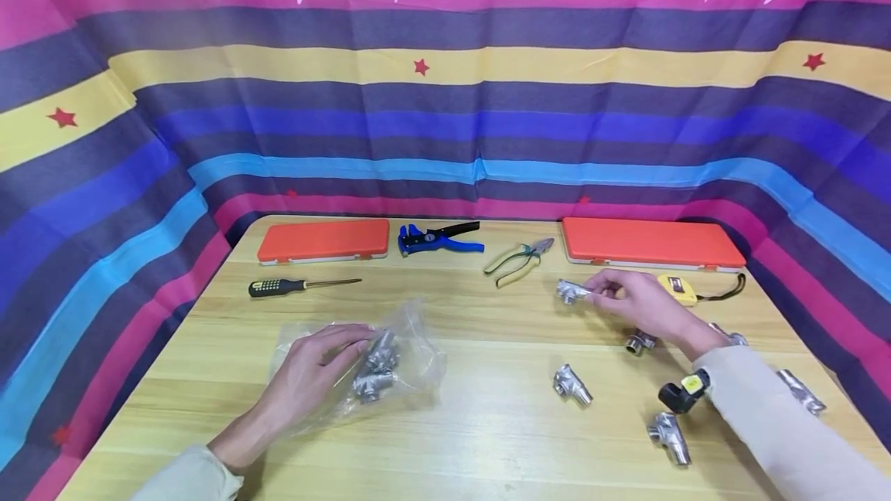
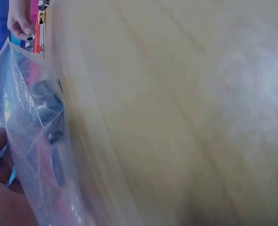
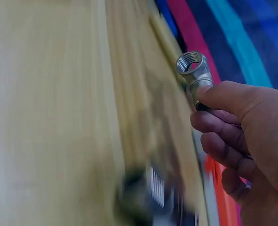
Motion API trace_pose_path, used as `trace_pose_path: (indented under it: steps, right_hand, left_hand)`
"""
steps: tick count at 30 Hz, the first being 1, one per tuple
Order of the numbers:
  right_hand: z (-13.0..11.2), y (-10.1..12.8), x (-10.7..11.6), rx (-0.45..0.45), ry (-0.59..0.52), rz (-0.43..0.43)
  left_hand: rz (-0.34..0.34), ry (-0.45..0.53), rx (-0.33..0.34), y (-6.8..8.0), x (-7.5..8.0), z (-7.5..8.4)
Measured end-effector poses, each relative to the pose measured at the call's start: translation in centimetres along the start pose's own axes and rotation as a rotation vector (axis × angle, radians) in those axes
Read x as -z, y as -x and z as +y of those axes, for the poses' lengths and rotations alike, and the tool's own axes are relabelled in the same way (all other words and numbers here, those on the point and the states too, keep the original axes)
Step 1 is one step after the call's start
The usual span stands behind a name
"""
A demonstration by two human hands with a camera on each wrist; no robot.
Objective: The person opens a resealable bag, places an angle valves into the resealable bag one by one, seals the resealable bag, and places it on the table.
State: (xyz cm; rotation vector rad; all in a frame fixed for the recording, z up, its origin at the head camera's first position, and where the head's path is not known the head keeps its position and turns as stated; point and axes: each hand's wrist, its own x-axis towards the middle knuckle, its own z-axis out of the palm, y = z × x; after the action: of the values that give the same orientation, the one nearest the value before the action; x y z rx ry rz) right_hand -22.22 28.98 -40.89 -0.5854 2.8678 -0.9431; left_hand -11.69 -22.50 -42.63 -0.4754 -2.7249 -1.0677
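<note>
Your right hand (image 1: 643,306) pinches a metal fitting (image 1: 570,292); your left hand (image 1: 315,371) holds the plastic bag (image 1: 423,358)

Your right thumb presses one side of the fitting with the index finger opposite, so the two stand only the fitting's width apart. Your other fingers curl loosely below and bear none of it. The threaded mouth of the fitting points away from your palm, and in the head view it sits in front of the right red case (image 1: 650,244), between the pliers (image 1: 524,261) and the tape measure (image 1: 678,289).

Your left thumb and fingers are bent on the near side of the clear bag, gripping its film; you cannot tell from these views exactly where each fingertip lies. Bagged fittings (image 1: 376,369) show through the plastic, just beside your fingertips.

A loose fitting (image 1: 572,385) lies on the table (image 1: 501,454) between your hands, nearer the right one. More fittings lie under and around your right forearm.
</note>
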Motion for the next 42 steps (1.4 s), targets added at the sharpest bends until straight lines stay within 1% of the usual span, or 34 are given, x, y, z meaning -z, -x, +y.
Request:
trace_pose_path:
  steps: [6,10,13,15,20,24,26,29,32,36,39,42]
  right_hand:
    - [-5.1,-2.1,-2.9,0.088,-0.082,-0.067]
    - [-8.2,-3.3,-5.1,0.171,-0.128,-0.116]
    - [-10.2,-4.1,-6.8,0.225,-0.157,-0.151]
    - [-11.5,-4.4,-7.9,0.239,-0.186,-0.185]
    - [-13.9,-5.0,-10.8,0.245,-0.253,-0.279]
    - [-15.1,-5.5,-13.0,0.267,-0.254,-0.333]
    - [-15.8,-5.7,-13.9,0.282,-0.239,-0.347]
    - [-16.8,-5.9,-14.9,0.286,-0.209,-0.341]
    - [-17.7,-6.0,-15.5,0.277,-0.189,-0.325]
    - [-18.1,-5.9,-15.6,0.253,-0.216,-0.331]
    - [-17.5,-5.6,-14.5,0.238,-0.263,-0.325]
    - [-15.8,-5.3,-12.5,0.249,-0.299,-0.283]
  left_hand:
    - [-0.007,0.011,0.014,0.0,-0.1,0.0]
    - [-0.02,0.027,0.029,0.1,0.0,0.0]
    - [-0.014,0.026,0.023,0.2,0.1,0.0]
    - [-0.002,0.022,0.014,0.2,0.2,0.1]
    - [0.019,0.016,-0.002,0.3,0.3,0.1]
    - [0.01,0.015,0.006,0.3,0.3,0.0]
    - [0.005,0.015,0.008,0.3,0.2,-0.1]
    - [0.001,0.012,0.01,0.2,0.2,-0.2]
    - [0.001,0.011,0.003,0.1,0.2,-0.1]
    - [0.006,0.012,-0.012,0.1,0.2,0.0]
    - [0.009,0.018,-0.015,0.0,0.1,0.1]
    - [0.008,0.019,-0.009,0.0,0.1,0.1]
